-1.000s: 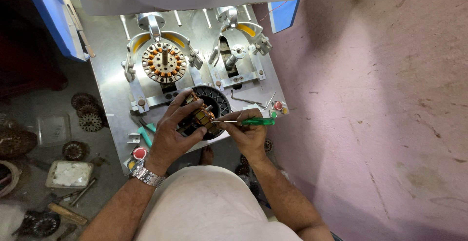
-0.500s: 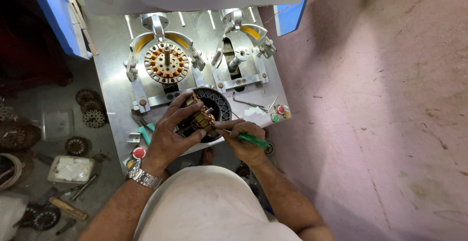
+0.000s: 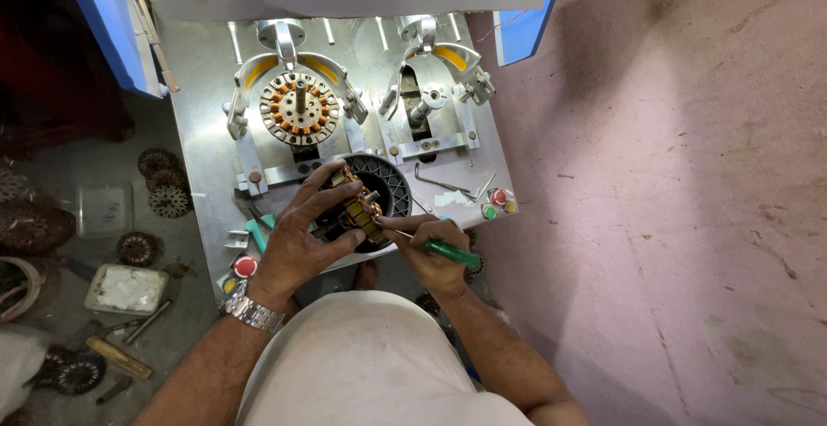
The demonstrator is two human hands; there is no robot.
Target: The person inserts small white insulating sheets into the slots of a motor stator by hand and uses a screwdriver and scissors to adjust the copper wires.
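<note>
Fingers of your left hand [image 3: 297,241] are closed around a small round stator with copper windings [image 3: 355,209], and you hold it over a black ribbed round part [image 3: 388,183] at the front edge of the grey metal machine plate [image 3: 202,116]. Your right hand [image 3: 431,258] has the fingers pressed together on a screwdriver with a green plastic handle [image 3: 450,253], and its thin metal tip touches the stator on the right side. A steel wristwatch [image 3: 250,310] sits on your left wrist.

On the plate, the left clamp holds a second round stator with orange coils [image 3: 297,107], while the right fixture [image 3: 426,103] shows only a metal shaft. A bent metal key [image 3: 441,183] lies flat near the red and green buttons [image 3: 494,205]. Blue panels [image 3: 108,25] stand on both sides of the machine.

To your right the floor is rough pink concrete [image 3: 689,202] with stains. To your left the ground is dark and dusty, with several black toothed discs [image 3: 164,185] and a shallow white tray holding pale material [image 3: 125,288]
</note>
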